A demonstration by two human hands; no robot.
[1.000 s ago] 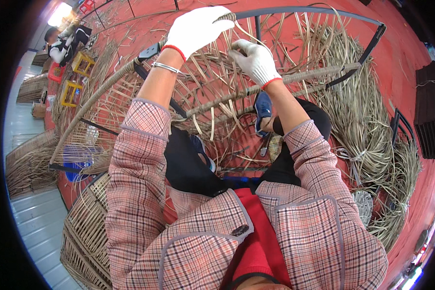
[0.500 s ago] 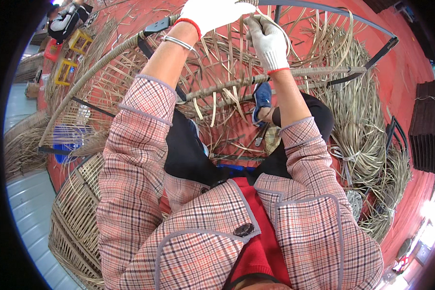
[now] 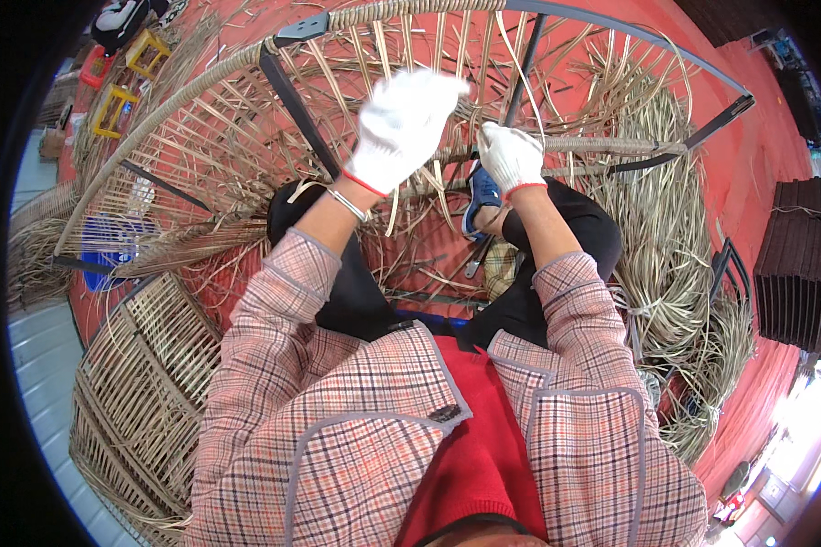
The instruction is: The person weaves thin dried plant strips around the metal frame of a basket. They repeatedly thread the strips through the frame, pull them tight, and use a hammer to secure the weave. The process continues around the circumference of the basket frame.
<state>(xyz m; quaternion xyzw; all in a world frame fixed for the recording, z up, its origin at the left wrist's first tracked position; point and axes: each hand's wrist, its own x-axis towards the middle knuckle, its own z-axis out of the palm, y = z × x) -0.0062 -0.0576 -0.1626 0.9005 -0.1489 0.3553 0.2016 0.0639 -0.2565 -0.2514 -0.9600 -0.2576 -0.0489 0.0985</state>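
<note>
Blue shows first, at the left of the picture, where a tub (image 3: 93, 278) sits behind the ribs of the bent frame (image 3: 299, 111) that spans the upper part of the picture; below it, at lower left, we see a woven panel (image 3: 146, 374).

Moving right, we find the biggest change at upper centre: the gloved left hand (image 3: 409, 128) has come down off the rim into the space below it. So the wrapped rim (image 3: 410, 9) now lies in plain sight along the top edge, its close turns running up to where a bare grey stretch (image 3: 602, 24) begins; at this instant we see neither hand on those turns. The left fingers are blurred and partly extended toward the right; we cannot tell whether they grip anything.

From the end of the wrapping a pale strip (image 3: 509, 46) hangs down toward the right hand (image 3: 513, 157), which has also dropped and now sits just beside the lower pole (image 3: 611, 146). Its fingers are curled in, but we cannot tell whether they have hold of the strip.

Farther right lies a big bundle of strands (image 3: 670, 264), and at the right edge a dark stack (image 3: 798, 264).
</note>
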